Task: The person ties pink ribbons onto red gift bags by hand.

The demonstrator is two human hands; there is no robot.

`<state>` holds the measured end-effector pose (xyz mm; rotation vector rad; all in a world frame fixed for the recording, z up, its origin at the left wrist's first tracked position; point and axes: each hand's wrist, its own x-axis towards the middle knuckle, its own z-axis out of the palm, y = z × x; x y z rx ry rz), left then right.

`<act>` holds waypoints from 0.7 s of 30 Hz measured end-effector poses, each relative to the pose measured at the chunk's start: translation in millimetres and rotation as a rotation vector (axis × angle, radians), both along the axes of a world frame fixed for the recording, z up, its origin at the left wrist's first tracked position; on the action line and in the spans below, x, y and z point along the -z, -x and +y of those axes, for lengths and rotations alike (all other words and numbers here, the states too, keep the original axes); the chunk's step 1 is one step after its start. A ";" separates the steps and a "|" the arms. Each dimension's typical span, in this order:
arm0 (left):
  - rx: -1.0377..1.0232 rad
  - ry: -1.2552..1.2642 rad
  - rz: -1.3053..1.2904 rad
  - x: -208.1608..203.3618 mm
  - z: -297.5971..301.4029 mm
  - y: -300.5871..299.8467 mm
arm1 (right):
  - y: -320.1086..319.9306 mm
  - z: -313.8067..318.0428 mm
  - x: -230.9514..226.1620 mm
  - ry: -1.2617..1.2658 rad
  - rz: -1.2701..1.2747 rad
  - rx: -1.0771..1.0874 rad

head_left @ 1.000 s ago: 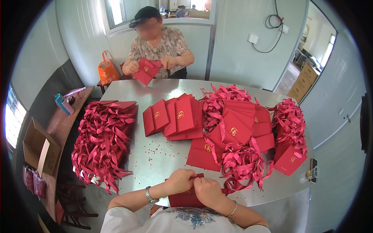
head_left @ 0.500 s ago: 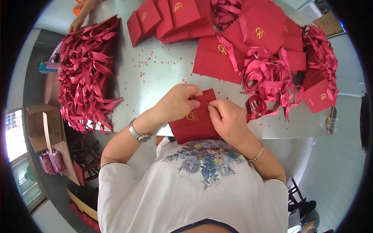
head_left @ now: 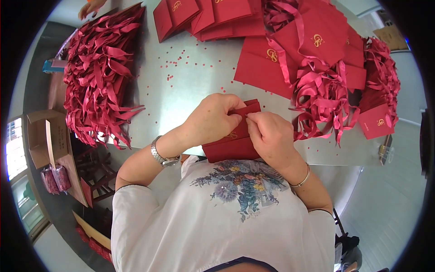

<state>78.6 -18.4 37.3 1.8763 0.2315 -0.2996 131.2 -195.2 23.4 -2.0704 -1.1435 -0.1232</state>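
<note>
A small dark-red paper bag [head_left: 232, 150] with a gold emblem stands in front of my chest at the table's near edge. My left hand [head_left: 215, 117] grips its upper edge, thumb and fingers closed over the paper, with a metal watch on that wrist. On the other side, my right hand [head_left: 272, 137] has its thumb and forefinger pinched together at the bag's top. Whether a ribbon end lies in that pinch is too small to make out. My hands partly cover the emblem.
Red bags with tangled ribbon handles [head_left: 99, 81] form a long row at left. Flat red bags [head_left: 222, 16] lie at the far side; more bags with loose ribbons [head_left: 321, 93] crowd the right. Small red dots dot the metal table [head_left: 181, 90]. Another person's hand [head_left: 92, 7] shows at far left.
The view has shifted slightly. The bag's top has opened a little between my hands, and its front now shows a fold. The other person's hand has lifted off the left row.
</note>
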 end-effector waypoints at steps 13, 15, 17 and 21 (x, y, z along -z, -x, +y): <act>0.052 -0.101 -0.096 1.4 3.0 -3.0 | -8.0 10.1 -2.7 0.125 -0.050 -0.088; 0.051 -0.019 -0.058 4.3 6.7 -1.7 | -8.8 10.1 -10.9 -0.006 0.412 0.008; 0.012 0.079 -0.033 6.0 9.8 -1.8 | -7.6 5.5 -11.4 0.010 0.445 0.035; 0.026 0.034 -0.008 6.6 12.7 -3.5 | -3.4 4.2 -6.3 0.037 0.310 0.025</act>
